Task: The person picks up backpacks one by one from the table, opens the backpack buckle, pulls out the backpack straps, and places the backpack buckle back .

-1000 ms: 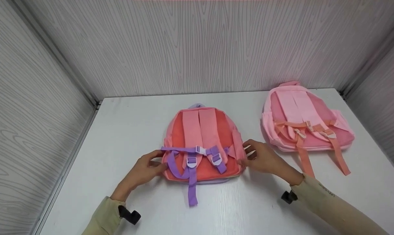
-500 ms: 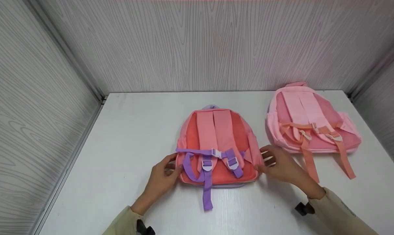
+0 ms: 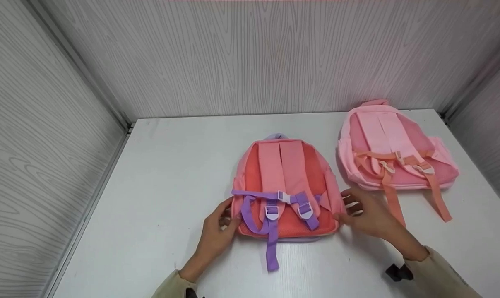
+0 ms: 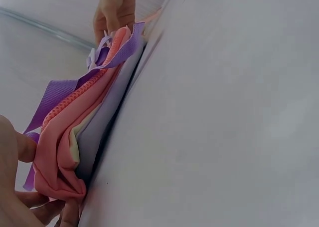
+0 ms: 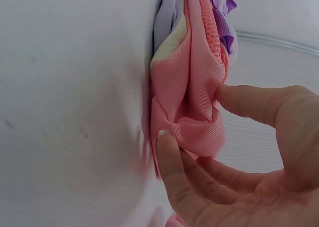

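A coral-pink backpack (image 3: 289, 165) lies strap side up on the white table, its purple webbing straps (image 3: 272, 244) and white buckles on top. My left hand (image 3: 217, 231) holds its left lower side. Opposite, my right hand (image 3: 368, 213) grips the right lower side. In the right wrist view the thumb presses the upper edge of the coral-pink backpack (image 5: 187, 82), while the fingers bear on its side. The left wrist view shows the same hold, thumb above and fingers (image 4: 70, 212) at the bottom corner. Lilac and cream fabric shows on the underside.
A lighter pink backpack (image 3: 399, 145) with orange straps (image 3: 393, 205) lies at the table's back right, close to my right hand. Grey wood-grain panels (image 3: 250, 58) stand behind and at both sides of the table (image 3: 171, 165).
Both hands have shifted the coral-pink backpack to the right, nearer the lighter pink one, keeping their hold on its sides. The head view has also shifted slightly.
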`<state>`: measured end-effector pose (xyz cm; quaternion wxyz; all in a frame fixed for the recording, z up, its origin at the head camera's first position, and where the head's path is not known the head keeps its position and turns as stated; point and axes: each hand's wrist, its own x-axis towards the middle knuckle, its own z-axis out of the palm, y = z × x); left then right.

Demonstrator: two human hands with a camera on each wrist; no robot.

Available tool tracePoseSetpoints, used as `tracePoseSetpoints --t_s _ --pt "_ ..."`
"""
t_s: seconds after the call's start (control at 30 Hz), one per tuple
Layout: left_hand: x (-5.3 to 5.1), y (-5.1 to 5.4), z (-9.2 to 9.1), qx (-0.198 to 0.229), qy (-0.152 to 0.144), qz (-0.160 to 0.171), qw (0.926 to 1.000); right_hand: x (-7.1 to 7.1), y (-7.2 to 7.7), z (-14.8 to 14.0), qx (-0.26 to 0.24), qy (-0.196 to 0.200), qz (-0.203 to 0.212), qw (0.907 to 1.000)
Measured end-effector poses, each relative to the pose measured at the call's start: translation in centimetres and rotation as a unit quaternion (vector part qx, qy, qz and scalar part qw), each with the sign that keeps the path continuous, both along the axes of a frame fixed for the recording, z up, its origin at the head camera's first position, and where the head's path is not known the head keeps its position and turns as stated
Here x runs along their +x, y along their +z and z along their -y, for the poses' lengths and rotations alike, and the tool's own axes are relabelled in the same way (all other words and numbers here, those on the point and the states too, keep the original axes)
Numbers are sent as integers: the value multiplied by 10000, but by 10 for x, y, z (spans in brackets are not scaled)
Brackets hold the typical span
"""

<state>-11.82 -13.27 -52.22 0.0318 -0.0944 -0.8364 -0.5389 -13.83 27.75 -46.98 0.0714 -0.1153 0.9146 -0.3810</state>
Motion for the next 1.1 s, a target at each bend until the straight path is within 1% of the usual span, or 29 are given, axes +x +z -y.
tracePoseSetpoints --t_s 0.1,0.17,0.3,0.37,0.43,0.5,0.6,0.67,0.7,0.8,0.93,1.03,1.1 --pt "0 0 -1 -8 -9 7 10000 2 0 -2 -3 -52 61 10000" --pt "0 2 -1 -5 -48 50 10000 3 1 -2 18 -62 97 9999" --pt "-2 10 1 -18 10 172 9998 2 8 -1 58 -20 201 9998" --pt "-3 16 2 3 111 95 9999 2 13 2 71 -54 108 9999" --pt "-6 23 2 31 184 -154 9997 2 17 5 59 -122 -124 9998" --pt "-9 30 0 -15 202 -545 9983 1 21 11 114 -218 -420 9988" --pt "-14 39 -7 -218 199 -1128 9932 -1 24 21 223 -252 -900 9954" --pt "-16 44 -13 -435 206 -1399 9890 -3 25 29 282 -217 -1113 9932" --pt "-17 46 -16 -528 199 -1468 9876 -4 26 32 283 -182 -1197 9922" --pt "-19 52 -26 -722 62 -1609 9843 -7 27 42 222 -84 -1291 9913" --pt "-22 56 -36 -807 -246 -1679 9822 -11 29 54 83 87 -1336 9910" --pt "-26 60 -42 -987 -490 -1635 9804 -14 29 62 32 242 -1475 9888" --pt "-28 63 -46 -1175 -669 -1548 9787 -16 28 66 16 338 -1548 9874"
